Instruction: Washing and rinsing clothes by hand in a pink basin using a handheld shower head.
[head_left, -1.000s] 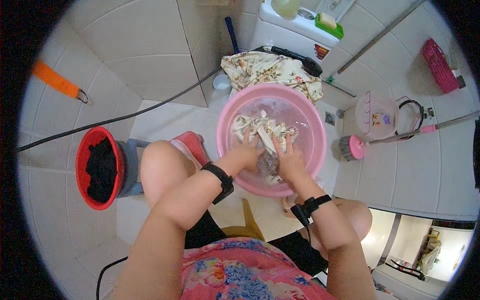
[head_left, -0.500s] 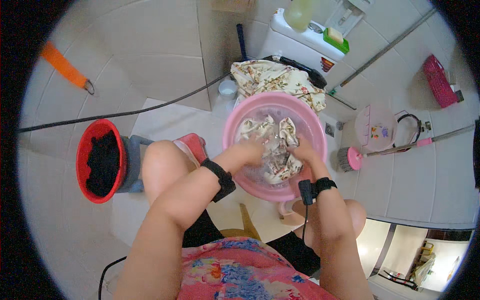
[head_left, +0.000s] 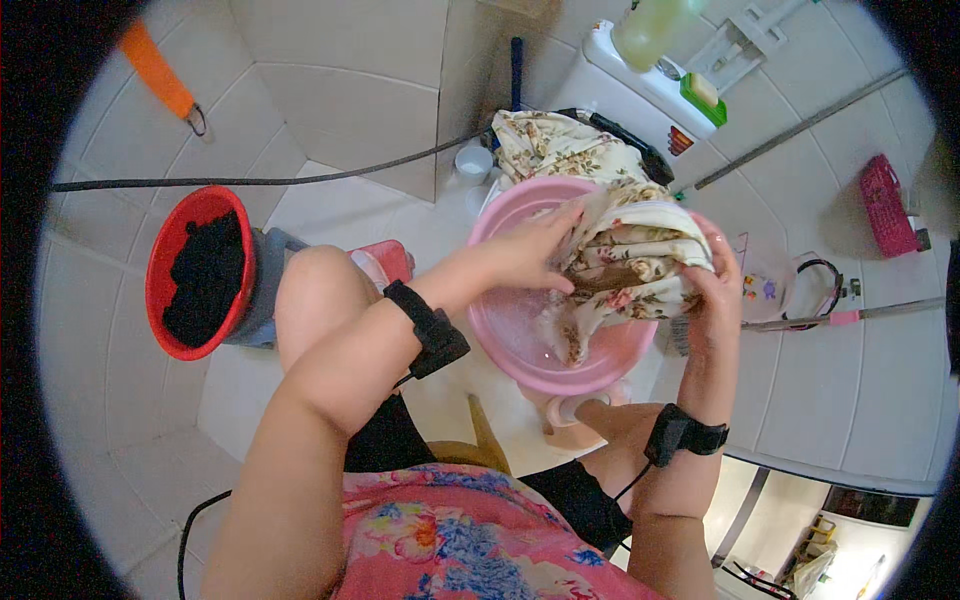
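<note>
A wet, cream floral cloth (head_left: 635,265) is bunched up above the pink basin (head_left: 545,378), its lower end hanging toward the sudsy water. My right hand (head_left: 720,275) grips the cloth's right side, with the fingers wrapped round a fold. At its left side, my left hand (head_left: 530,250) has its fingers stretched out and the thumb apart, against or very near the fabric. Whether the left fingertips pinch any cloth is hard to see. More floral fabric (head_left: 560,145) lies heaped just behind the basin.
A red basin (head_left: 195,350) of black clothing sits on a grey stool at the left. A black hose (head_left: 300,182) crosses behind it. A white toilet tank (head_left: 625,95) holds a soap dish (head_left: 704,100) and a bottle (head_left: 655,35). A long-handled brush (head_left: 680,335) is on the right.
Both hands have come up from the water, raising the floral cloth above the basin. My right hand has moved outward to the right; the left has opened. The view has shifted slightly.
</note>
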Demonstrator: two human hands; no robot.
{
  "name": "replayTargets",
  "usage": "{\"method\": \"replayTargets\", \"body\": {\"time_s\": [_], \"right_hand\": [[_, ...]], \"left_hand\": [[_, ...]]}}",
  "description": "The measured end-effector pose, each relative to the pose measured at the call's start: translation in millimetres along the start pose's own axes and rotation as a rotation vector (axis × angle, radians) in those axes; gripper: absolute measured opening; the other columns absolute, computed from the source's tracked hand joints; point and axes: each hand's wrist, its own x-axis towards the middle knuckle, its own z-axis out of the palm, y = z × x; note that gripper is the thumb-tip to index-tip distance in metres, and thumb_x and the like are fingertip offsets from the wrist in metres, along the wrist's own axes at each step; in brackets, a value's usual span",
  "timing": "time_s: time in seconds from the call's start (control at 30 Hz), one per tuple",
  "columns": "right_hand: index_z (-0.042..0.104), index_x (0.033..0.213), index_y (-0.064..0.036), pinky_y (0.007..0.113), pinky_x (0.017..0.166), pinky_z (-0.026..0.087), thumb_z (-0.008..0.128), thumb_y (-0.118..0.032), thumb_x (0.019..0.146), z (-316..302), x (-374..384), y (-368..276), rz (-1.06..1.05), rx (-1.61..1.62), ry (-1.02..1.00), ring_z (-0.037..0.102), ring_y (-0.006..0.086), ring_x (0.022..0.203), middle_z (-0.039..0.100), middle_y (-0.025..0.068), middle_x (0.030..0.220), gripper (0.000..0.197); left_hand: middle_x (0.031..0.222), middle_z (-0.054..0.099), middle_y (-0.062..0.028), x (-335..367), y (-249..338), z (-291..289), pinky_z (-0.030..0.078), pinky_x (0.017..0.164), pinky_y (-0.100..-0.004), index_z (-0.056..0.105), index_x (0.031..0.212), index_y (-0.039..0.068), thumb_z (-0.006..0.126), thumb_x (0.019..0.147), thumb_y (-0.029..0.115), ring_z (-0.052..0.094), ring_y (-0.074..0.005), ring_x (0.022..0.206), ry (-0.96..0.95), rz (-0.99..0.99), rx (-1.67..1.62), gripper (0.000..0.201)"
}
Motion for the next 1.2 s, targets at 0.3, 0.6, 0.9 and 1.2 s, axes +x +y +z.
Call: {"method": "replayTargets", "body": {"time_s": [0.3,0.6,0.9,1.2], "right_hand": [[0.037,0.136,0.0029,0.037,0.103,0.039,0.068,-0.035,0.066,-15.5,1.6,-30.7,-0.227,0.118,0.071,0.051,0.0279,0.120,0.050,0.0180,0.129,0.086],[0.044,0.133,-0.0073,0.032,0.095,0.041,0.063,-0.022,0.080,-43.9,2.2,60.6,0.140,0.109,0.085,0.053,0.0187,0.109,0.054,0.0083,0.124,0.058],[0.047,0.128,0.0001,0.043,0.088,0.047,0.055,-0.020,0.085,-48.2,-5.5,139.4,0.565,-1.110,0.040,0.064,0.0373,0.090,0.063,0.0204,0.109,0.049],[0.018,0.148,-0.0141,0.056,0.105,0.030,0.063,-0.027,0.083,33.3,-58.2,172.2,0.113,-1.165,-0.192,0.028,0.0504,0.130,0.022,0.0210,0.150,0.080]], "left_hand": [[0.136,0.044,-0.0227,17.1,35.9,-11.2,0.032,0.107,-0.0389,0.028,0.142,0.000,0.062,0.085,0.021,0.043,-0.0332,0.127,0.110,0.070,-0.152,0.069],[0.116,0.059,-0.0067,10.1,16.3,-25.5,0.049,0.087,-0.0307,0.045,0.130,0.008,0.050,0.095,0.016,0.056,-0.0141,0.105,0.234,-0.385,-1.351,0.036],[0.130,0.049,-0.0221,4.0,-31.0,19.7,0.035,0.103,-0.0476,0.036,0.138,0.009,0.062,0.086,0.029,0.042,-0.0339,0.127,0.074,-0.277,0.050,0.062],[0.154,-0.006,-0.0217,-10.9,7.9,62.5,0.026,0.103,-0.0661,0.029,0.145,0.021,0.068,0.078,0.044,0.003,-0.0517,0.138,-0.722,-0.423,0.451,0.081]]}}
